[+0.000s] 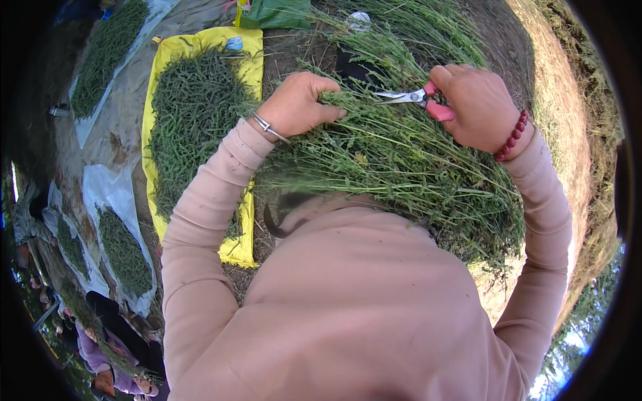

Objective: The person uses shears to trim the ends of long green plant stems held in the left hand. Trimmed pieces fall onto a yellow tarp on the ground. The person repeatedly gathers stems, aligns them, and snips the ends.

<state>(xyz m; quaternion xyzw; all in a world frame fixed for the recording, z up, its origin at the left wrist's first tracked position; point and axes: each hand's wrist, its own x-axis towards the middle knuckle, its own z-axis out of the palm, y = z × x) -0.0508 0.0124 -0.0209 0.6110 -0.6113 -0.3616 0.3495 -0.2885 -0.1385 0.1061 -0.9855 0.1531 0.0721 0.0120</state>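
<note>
My left hand (pixel 306 104), with a metal bangle at its wrist, pinches green plant tops (pixel 333 108) between thumb and fingers. In my right hand (pixel 476 105) are scissors (pixel 414 97) with pink-red handles, their blades a little apart and pointing left towards the pinched tops. A red bead bracelet is on that wrist. Long leafy stems (pixel 401 165) lie in a large heap across my lap and under both hands. Left of the heap, a yellow sheet or sack (pixel 253 65) bears a thick layer of short green cuttings (pixel 195 120).
White plastic sheets (pixel 103 180) holding more cuttings lie on the ground at the left. A green bag (pixel 276 14) is at the top, and more stems (pixel 441 30) lie beyond my hands. At the lower left, a person in a purple top (pixel 93 351) holds stems.
</note>
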